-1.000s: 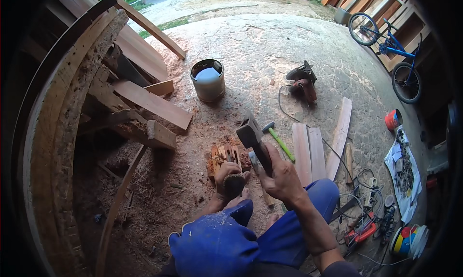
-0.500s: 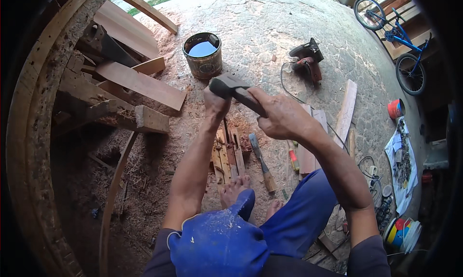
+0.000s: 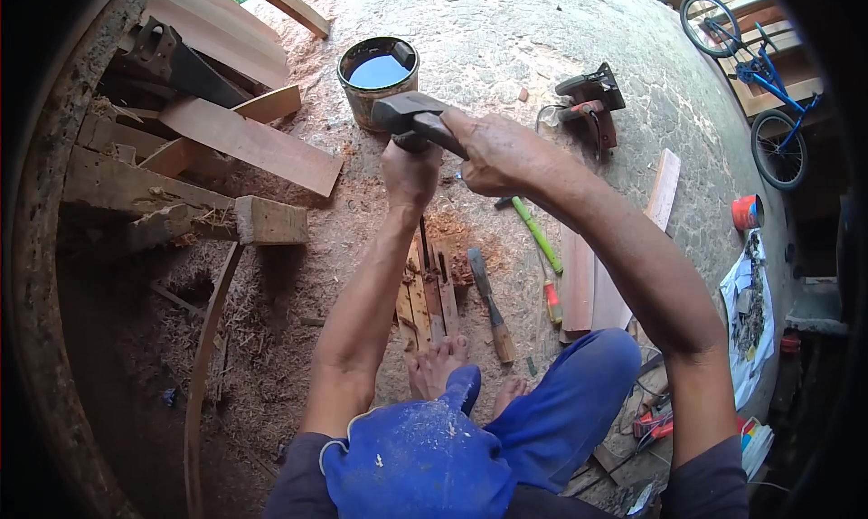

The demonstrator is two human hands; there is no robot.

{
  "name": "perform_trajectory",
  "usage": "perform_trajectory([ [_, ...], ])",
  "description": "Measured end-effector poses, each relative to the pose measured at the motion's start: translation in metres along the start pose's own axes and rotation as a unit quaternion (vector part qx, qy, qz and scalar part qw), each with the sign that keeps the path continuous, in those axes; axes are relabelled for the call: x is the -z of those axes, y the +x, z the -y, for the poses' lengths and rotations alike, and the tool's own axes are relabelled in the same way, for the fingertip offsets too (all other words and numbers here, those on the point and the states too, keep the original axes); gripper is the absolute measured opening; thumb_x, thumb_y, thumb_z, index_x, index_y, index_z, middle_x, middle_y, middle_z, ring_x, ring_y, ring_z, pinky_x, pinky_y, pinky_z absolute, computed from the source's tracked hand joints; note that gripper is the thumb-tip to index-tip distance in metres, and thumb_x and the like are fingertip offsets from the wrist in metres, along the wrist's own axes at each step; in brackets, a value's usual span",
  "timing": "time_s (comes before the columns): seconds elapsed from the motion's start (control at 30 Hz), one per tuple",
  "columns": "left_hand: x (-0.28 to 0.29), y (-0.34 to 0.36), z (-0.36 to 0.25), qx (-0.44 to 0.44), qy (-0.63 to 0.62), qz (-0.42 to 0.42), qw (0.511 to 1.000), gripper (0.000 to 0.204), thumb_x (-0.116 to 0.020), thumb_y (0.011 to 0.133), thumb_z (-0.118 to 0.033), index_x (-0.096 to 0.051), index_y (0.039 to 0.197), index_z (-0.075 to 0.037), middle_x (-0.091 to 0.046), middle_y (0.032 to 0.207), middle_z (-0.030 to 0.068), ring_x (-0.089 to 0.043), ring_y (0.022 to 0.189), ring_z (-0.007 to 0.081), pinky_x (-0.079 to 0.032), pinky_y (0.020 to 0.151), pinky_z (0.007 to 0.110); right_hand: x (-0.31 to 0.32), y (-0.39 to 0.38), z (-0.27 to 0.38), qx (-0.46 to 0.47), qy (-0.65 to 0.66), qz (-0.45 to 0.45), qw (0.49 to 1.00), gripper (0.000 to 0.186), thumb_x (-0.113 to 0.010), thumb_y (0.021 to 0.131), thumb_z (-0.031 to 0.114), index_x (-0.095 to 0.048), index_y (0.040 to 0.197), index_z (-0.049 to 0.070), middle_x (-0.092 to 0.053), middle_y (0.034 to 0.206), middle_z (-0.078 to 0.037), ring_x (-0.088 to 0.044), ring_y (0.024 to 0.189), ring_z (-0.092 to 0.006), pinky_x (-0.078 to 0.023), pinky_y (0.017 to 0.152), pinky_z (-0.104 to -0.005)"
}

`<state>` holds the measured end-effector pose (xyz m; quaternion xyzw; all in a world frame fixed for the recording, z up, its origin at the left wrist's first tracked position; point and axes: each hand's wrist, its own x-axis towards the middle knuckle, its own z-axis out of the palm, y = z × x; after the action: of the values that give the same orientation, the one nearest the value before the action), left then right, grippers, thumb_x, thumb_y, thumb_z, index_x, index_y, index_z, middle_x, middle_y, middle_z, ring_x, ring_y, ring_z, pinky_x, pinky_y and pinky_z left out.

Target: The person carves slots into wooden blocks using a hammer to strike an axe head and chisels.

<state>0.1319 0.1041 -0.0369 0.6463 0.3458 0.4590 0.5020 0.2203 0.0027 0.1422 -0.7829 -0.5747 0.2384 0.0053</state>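
My left hand is wrapped round the top of an upright chisel, whose dark blade reaches down to slotted wooden pieces by my bare foot. My right hand grips a hammer, its head over or against the chisel's top; contact is unclear. A second chisel with a wooden handle lies right of the wood, near a green-handled tool and a red-and-yellow-handled tool.
A bucket of liquid stands ahead. Stacked planks and timber with a handsaw fill the left. A power saw, loose boards, a blue bicycle, a red can and a white sack are at the right.
My left hand has risen from low by the wood to high on the upright chisel. The hammer has swung leftward and up over my left hand. The view has tilted somewhat downward.
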Motion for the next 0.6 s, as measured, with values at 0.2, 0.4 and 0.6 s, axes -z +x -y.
perform_trajectory([
  [0.2, 0.0, 0.025, 0.014, 0.184, 0.087, 0.07, 0.977, 0.016, -0.072, 0.083, -0.014, -0.075, 0.093, -0.002, -0.075, 0.084, 0.0085, -0.069, 0.076, 0.0174, -0.052, 0.07, 0.035, 0.033, 0.005, -0.006, 0.08, 0.018, 0.018, 0.996, 0.047, -0.052, 0.079, 0.002, -0.055, 0.125, 0.007, -0.068, 0.085, -0.019, -0.07, 0.08, -0.0321, -0.056, 0.071, -0.0477],
  [0.4, -0.012, -0.017, -0.001, -0.093, 0.04, 0.002, 0.995, 0.024, -0.074, 0.086, -0.015, -0.072, 0.107, -0.005, -0.077, 0.093, 0.0086, -0.073, 0.082, 0.0181, -0.056, 0.079, 0.035, -0.005, 0.014, -0.032, 0.04, 0.001, 0.062, 0.997, 0.036, -0.048, 0.08, 0.0, -0.05, 0.116, -0.004, -0.067, 0.084, -0.025, -0.069, 0.083, -0.0417, -0.055, 0.074, -0.0501],
  [0.6, 0.006, 0.035, 0.117, 0.131, 0.071, 0.065, 0.987, 0.013, -0.076, 0.087, -0.021, -0.07, 0.089, -0.009, -0.064, 0.074, 0.0008, -0.06, 0.06, 0.0161, -0.046, 0.053, 0.033, 0.011, -0.024, -0.014, 0.064, 0.161, 0.033, 0.984, 0.045, -0.054, 0.081, 0.01, -0.057, 0.125, 0.004, -0.07, 0.099, -0.023, -0.07, 0.092, -0.0379, -0.055, 0.08, -0.0485],
])
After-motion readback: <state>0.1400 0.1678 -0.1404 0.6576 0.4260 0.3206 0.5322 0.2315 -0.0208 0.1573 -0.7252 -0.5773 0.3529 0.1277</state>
